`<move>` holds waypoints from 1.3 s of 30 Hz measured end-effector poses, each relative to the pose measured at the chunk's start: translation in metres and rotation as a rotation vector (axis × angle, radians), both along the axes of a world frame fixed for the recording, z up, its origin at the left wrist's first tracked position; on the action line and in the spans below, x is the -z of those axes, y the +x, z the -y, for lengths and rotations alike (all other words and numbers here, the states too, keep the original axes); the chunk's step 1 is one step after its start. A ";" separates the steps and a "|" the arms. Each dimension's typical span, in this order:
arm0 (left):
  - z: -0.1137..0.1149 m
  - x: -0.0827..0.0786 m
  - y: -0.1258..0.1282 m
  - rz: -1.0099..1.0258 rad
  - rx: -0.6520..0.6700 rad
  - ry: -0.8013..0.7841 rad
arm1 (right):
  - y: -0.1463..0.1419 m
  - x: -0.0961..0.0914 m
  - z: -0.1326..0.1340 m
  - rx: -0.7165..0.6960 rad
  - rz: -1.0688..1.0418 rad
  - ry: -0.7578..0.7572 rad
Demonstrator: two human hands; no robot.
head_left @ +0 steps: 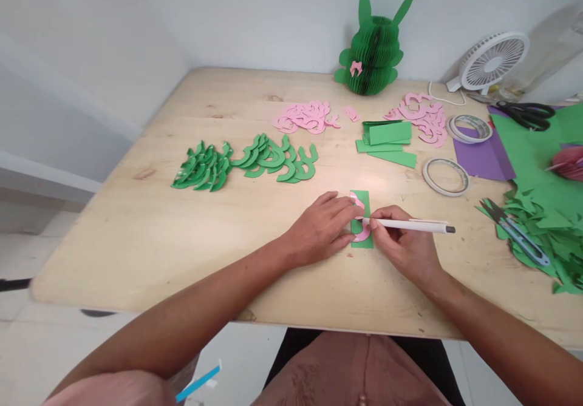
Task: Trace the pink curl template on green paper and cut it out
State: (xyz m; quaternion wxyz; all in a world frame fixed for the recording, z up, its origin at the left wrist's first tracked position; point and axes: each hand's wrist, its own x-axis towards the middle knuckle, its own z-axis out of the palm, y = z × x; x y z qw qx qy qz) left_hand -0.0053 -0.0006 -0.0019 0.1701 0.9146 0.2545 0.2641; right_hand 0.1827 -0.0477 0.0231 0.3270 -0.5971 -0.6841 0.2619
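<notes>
My right hand (403, 242) grips a white pen (421, 226), its tip at the edge of a curved pink paper cutout (363, 233). That cutout lies on a green paper strip (365, 244) on the table in front of me. With fingers stretched out, my left hand (325, 224) presses the cutout flat against the strip and hides part of both. Beyond my hands is a small stack of blank green strips (389, 134). Curved green cutouts (277, 157) are fanned out at the back left, beside a second green pile (204, 166).
Pink cutouts lie in a left heap (307, 116) and a right heap (421, 115). A green paper honeycomb figure (376, 54) stands against the wall. Tape rolls (446, 177), snips (517, 233), black scissors (523, 113), green scraps (546, 230) and a white fan (492, 63) occupy the right side.
</notes>
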 end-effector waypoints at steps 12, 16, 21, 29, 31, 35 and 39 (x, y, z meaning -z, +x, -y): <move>0.000 -0.001 0.000 0.000 -0.001 0.033 | 0.000 -0.001 0.001 0.016 0.017 0.008; -0.001 0.000 0.000 -0.002 0.001 0.031 | -0.001 -0.002 0.001 0.012 0.015 0.018; -0.001 -0.001 0.000 -0.006 0.007 0.029 | -0.001 -0.003 0.001 0.018 0.014 0.022; -0.001 -0.001 0.000 -0.010 0.008 0.019 | 0.000 -0.003 0.001 0.025 0.052 0.032; -0.001 0.000 0.000 -0.009 0.014 0.019 | 0.000 -0.003 0.001 0.021 0.064 0.046; -0.002 0.001 0.000 -0.008 0.019 0.021 | -0.001 -0.004 0.001 0.022 0.077 0.061; -0.002 0.001 0.000 -0.012 0.017 0.020 | -0.001 -0.004 0.001 0.023 0.096 0.068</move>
